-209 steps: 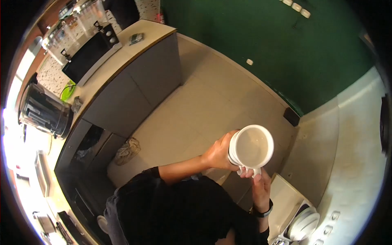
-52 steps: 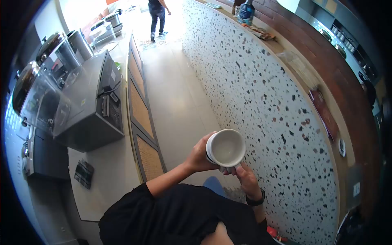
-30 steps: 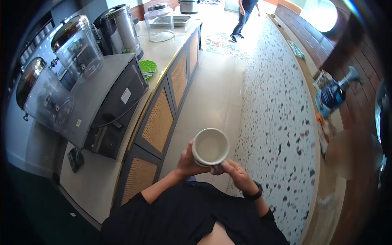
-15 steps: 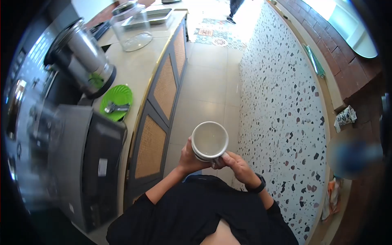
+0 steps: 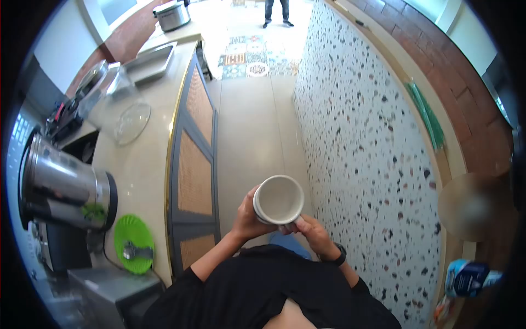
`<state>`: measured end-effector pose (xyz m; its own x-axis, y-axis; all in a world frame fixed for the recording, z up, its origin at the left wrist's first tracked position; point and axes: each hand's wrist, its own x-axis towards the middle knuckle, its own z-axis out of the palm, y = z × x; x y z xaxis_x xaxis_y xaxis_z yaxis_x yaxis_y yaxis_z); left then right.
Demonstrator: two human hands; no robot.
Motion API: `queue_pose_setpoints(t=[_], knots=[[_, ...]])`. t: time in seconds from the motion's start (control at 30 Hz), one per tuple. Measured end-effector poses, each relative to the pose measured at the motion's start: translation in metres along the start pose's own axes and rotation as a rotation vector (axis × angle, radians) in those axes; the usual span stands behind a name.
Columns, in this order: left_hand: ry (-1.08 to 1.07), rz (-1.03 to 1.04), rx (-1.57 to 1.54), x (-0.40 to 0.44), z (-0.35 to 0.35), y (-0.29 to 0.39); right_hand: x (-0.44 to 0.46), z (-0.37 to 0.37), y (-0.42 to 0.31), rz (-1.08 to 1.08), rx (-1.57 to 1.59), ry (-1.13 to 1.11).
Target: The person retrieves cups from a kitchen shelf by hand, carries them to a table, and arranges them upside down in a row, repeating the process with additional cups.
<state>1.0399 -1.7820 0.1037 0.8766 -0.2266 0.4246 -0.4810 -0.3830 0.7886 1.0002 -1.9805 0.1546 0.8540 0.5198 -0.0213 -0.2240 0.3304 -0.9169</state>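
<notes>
In front of my body I carry a white mug (image 5: 278,198) with its wide mouth facing up. The inside looks pale, and whether it holds liquid I cannot tell. My left hand (image 5: 247,217) wraps round the mug's left side. At its lower right, my right hand (image 5: 316,236) grips the handle, a dark watch on that wrist. To the left, a green plate (image 5: 124,233) bearing a metal utensil (image 5: 131,251) lies on the counter (image 5: 149,181).
Along the left counter stand a steel water boiler (image 5: 68,178), a clear glass jar (image 5: 131,122), a metal tray (image 5: 156,64) and a steel pot (image 5: 174,16). A speckled partition (image 5: 361,142) borders the tiled walkway (image 5: 249,129) on the right. Ahead stands another person (image 5: 278,12).
I have moved forward along the walkway, still holding the mug in both hands. Counter objects have slid back and left in view. The other person now stands on both feet in view.
</notes>
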Motion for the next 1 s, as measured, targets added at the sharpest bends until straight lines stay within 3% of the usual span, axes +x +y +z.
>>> queue_pose_setpoints(t=[0.13,0.23,0.47,0.53,0.87,0.97,1.0], knots=[[-0.002,-0.085,-0.047,0.077,-0.002,-0.060,0.095,-0.047,-0.025,-0.006,-0.048,-0.044],[0.029,-0.180,-0.039,0.147,-0.022,-0.075,0.174,-0.083,-0.050,0.115,-0.063,-0.071],[0.158,-0.359,-0.075,0.260,-0.044,-0.162,0.345,-0.139,-0.097,0.105,-0.164,-0.360],[0.243,-0.320,-0.151,0.292,-0.051,-0.176,0.389,-0.156,-0.097,0.111,-0.166,-0.424],[0.328,-0.338,-0.070,0.447,-0.131,-0.318,0.627,-0.182,-0.092,0.219,-0.049,-0.420],[0.210,-0.334,-0.022,0.508,-0.164,-0.372,0.696,-0.180,-0.119,0.235,-0.136,-0.311],[0.216,-0.240,-0.075,0.535,-0.172,-0.381,0.716,-0.187,-0.123,0.189,-0.154,-0.293]])
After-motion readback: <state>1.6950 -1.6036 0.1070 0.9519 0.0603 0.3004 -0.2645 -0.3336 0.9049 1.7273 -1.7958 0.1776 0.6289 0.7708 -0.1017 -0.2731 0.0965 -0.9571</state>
